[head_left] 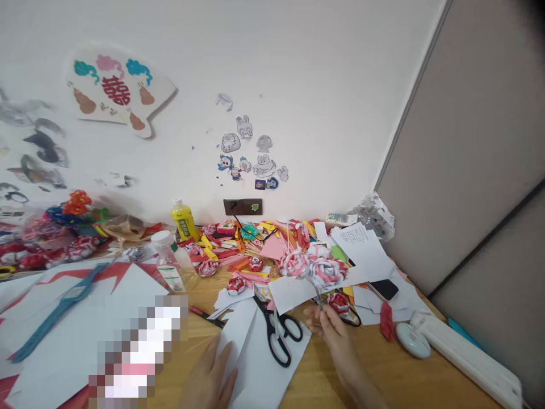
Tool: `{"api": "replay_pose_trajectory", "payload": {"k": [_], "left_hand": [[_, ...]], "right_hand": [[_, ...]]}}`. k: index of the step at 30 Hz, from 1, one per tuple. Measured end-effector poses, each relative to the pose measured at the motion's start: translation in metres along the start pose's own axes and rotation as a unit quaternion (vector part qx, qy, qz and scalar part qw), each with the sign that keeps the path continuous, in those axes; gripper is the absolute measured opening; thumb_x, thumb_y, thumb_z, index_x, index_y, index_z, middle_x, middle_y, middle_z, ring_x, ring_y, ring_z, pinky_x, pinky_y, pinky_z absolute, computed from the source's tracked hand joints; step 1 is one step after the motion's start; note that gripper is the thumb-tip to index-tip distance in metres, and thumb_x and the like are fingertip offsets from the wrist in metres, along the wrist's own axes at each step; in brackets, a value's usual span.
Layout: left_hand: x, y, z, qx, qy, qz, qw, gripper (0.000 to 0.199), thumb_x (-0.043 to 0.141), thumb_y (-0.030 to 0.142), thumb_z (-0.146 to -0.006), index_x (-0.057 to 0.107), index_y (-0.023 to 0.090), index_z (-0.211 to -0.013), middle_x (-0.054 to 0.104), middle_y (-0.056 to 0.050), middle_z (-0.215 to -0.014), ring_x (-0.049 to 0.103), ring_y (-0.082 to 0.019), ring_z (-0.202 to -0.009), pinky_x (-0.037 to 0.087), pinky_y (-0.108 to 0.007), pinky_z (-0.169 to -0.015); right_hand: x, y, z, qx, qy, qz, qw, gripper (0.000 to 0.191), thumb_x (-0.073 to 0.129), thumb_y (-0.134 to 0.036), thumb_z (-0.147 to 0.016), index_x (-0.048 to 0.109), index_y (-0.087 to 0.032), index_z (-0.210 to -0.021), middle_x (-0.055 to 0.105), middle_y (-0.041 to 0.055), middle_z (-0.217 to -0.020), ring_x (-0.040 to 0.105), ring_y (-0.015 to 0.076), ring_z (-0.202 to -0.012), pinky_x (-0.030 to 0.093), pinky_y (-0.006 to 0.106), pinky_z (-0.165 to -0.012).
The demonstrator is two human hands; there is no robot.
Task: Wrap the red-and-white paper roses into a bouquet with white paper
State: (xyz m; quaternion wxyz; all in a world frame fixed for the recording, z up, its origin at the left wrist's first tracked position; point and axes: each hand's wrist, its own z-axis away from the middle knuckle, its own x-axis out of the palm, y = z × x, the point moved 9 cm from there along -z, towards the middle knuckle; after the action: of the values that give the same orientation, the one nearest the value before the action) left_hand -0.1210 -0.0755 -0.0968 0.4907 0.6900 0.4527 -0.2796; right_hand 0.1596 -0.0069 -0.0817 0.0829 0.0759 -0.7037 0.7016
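My right hand [332, 328] is closed in a pinch around the grey stem of a bunch of pink-and-white paper flowers [327, 272]. The stem is mostly hidden by the fingers. A white piece of paper [293, 294] lies just left of the stem. My left hand [212, 368] rests with its fingers stretched out on a folded white sheet [239, 332] at the front of the table. Between the hands, black-handled scissors [269, 324] lie on the white paper. A red-and-white paper flower [339, 303] sits right behind my right hand.
A wooden table [383, 369] holds many coloured paper strips, a yellow bottle [184, 220], a clear bottle [167, 264] and a red-and-black pen [205, 316]. At right lie a phone [383, 289] and a white lamp [464, 352]. A blue strap [55, 318] lies on sheets at left.
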Motion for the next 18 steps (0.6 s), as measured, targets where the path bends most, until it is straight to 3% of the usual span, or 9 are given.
{"api": "replay_pose_trajectory", "payload": {"k": [4,9,12,15,18], "left_hand": [[-0.010,-0.007,-0.005,-0.093,-0.041,0.025,0.994,0.048,0.043,0.044,-0.078,0.061,0.014,-0.111,0.051,-0.019,-0.130,0.049,-0.033,-0.117,0.038,-0.052,-0.097],[0.001,-0.029,-0.008,-0.200,-0.104,0.221,0.949,0.049,0.048,0.049,-0.072,0.062,0.013,-0.103,0.062,-0.015,-0.116,0.054,-0.029,-0.113,0.041,-0.044,-0.098],[0.006,-0.031,-0.013,-0.189,-0.146,0.309,0.921,0.044,0.057,0.040,-0.069,0.062,0.015,-0.104,0.061,-0.012,-0.120,0.052,-0.026,-0.116,0.041,-0.038,-0.098],[-0.005,-0.014,-0.025,-0.140,-0.173,0.308,0.925,0.032,0.059,0.035,-0.068,0.067,0.019,-0.094,0.068,-0.008,-0.108,0.058,-0.026,-0.108,0.042,-0.038,-0.096],[-0.023,0.014,-0.039,-0.124,-0.196,0.272,0.934,0.026,0.057,0.034,-0.068,0.070,0.021,-0.086,0.071,-0.007,-0.099,0.063,-0.027,-0.097,0.048,-0.039,-0.088]], "right_hand": [[0.030,0.010,0.000,0.033,-0.057,-0.026,0.997,0.041,0.055,-0.058,-0.075,0.062,-0.020,-0.089,0.063,0.0079,-0.103,0.060,0.0212,-0.087,0.046,0.037,-0.084],[0.068,0.021,-0.007,0.034,-0.123,-0.011,0.992,0.046,0.053,-0.060,-0.076,0.063,-0.021,-0.097,0.060,0.0089,-0.114,0.060,0.0204,-0.090,0.043,0.036,-0.085],[0.081,0.030,-0.014,-0.008,-0.139,0.052,0.989,0.050,0.048,-0.062,-0.077,0.064,-0.019,-0.095,0.064,0.0090,-0.100,0.060,0.0197,-0.080,0.045,0.033,-0.074],[0.089,0.034,-0.022,-0.069,-0.129,0.121,0.982,0.048,0.039,-0.060,-0.083,0.063,-0.018,-0.085,0.066,0.0069,-0.083,0.057,0.0175,-0.072,0.043,0.029,-0.066],[0.091,0.032,-0.030,-0.095,-0.102,0.137,0.981,0.045,0.032,-0.055,-0.088,0.057,-0.019,-0.078,0.066,0.0059,-0.078,0.056,0.0159,-0.068,0.043,0.028,-0.064]]}}
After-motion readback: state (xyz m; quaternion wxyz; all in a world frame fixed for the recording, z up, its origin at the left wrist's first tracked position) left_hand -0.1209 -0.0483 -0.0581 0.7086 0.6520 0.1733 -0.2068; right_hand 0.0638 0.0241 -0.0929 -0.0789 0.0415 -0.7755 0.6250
